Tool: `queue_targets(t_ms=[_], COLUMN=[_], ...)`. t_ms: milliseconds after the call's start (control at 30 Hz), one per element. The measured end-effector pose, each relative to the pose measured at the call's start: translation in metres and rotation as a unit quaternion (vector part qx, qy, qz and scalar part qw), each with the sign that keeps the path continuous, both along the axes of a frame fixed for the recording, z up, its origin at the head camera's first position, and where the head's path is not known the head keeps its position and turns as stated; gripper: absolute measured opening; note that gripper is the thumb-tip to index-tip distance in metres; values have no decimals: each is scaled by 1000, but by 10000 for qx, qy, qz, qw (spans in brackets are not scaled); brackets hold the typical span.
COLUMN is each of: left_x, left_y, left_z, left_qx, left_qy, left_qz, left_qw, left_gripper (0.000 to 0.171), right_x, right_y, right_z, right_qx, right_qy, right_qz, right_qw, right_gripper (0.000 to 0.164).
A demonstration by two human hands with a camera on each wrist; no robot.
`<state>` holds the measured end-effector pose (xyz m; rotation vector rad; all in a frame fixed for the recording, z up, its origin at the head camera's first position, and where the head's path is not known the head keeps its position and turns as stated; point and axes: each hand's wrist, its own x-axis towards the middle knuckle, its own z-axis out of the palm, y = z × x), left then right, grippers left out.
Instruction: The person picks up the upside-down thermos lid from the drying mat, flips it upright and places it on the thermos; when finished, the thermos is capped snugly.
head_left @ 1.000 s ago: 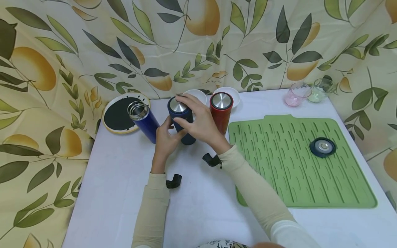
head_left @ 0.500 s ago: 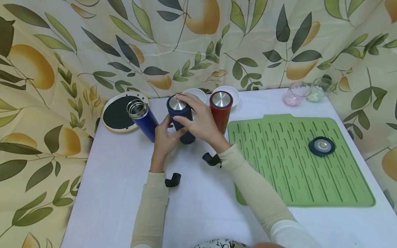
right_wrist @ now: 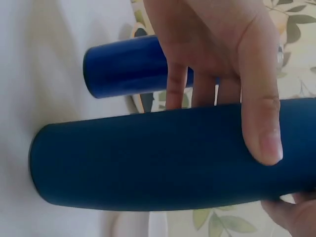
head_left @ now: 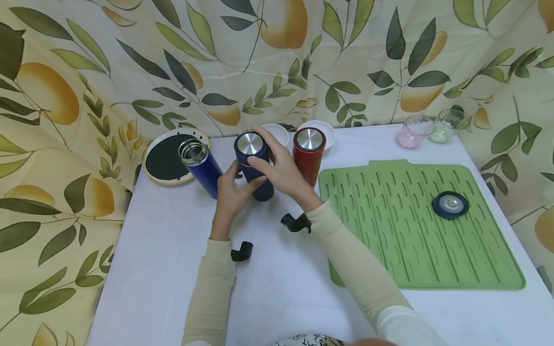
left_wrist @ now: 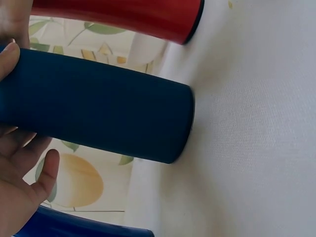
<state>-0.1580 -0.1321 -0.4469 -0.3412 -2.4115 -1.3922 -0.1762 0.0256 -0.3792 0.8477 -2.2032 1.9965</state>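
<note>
White table [head_left: 277,298]: spread beneath everything, three flasks ranged across its far side, and both hands in among them.
Green mat [head_left: 411,240]: flat on the right, the right sleeve [head_left: 357,259] crossing its near left corner.
Round black board [head_left: 166,161]: far left, just beyond the bright blue flask [head_left: 207,175], which is uncapped.
Dark blue flask [left_wrist: 113,106]: middle of the trio, roughly upright, steel disc on top, red flask [head_left: 308,166] just to its right, and it's got two hands on it!
Right hand [head_left: 285,170]: up at the top, curled round it, thumb across the near side, fingers round the right and far side, spread only to the flask's width.
Left hand [head_left: 229,194]: lower, wrapped on the body, thumb on the near face, fingers behind, one finger standing off.
Dark lid [head_left: 450,205]: on the mat's right half.
</note>
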Motion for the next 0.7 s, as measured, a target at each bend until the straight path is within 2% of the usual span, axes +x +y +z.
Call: queue_targets(t_ms=[67, 200, 333, 433, 567, 700], left_x=[0, -1, 0, -1, -1, -1], left_y=[0, 0, -1, 0, 0, -1], left_z=[1, 1, 0, -1, -3, -3], left_qx=[-31, -25, -49, -94, -62, -10], left_qy=[1, -30, -15, -9, -31, 7], left_qz=[23, 2, 62, 97, 44, -6], left_qw=[10000, 10000, 10000, 9999, 10000, 10000], left_gripper=[58, 54, 47, 42, 45, 54], right_x=[-1, 2, 7, 10, 10, 7], right_y=[1, -4, -14, -19, -16, -9], right_z=[1, 2, 1, -1, -4, -3], right_qx=[-19, 387, 845, 1022, 819, 659], right_qy=[89, 436, 769, 720, 560, 843], right_qz=[-20, -824, -1813, -2168, -1797, -1246], right_qw=[10000, 9949, 9768, 9682, 9787, 9864], right_gripper=[59, 61, 67, 72, 76, 71])
